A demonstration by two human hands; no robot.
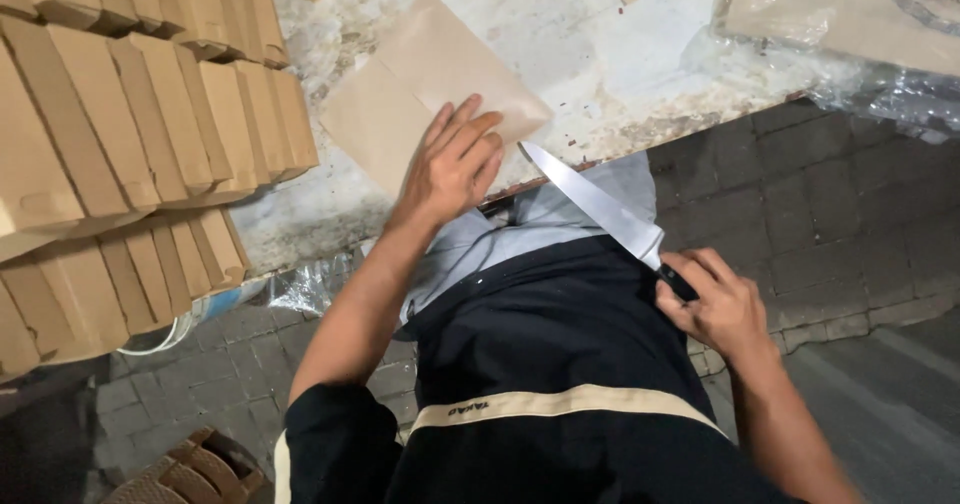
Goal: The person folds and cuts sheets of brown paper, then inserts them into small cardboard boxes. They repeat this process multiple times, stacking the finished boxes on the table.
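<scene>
Knife at the table edge

Brown paper sheet (420,94) lies on the worn white table (560,34), left hand (452,164) spread flat on it. Right hand (718,304) grips the kitchen knife (595,204), tip at the sheet's edge. Stacked cardboard boxes (130,124) stand beside

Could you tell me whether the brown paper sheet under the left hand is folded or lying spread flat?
Folded, it seems: the brown paper sheet shows a crease, one layer overlapping another. The left hand presses it onto the table.
</scene>
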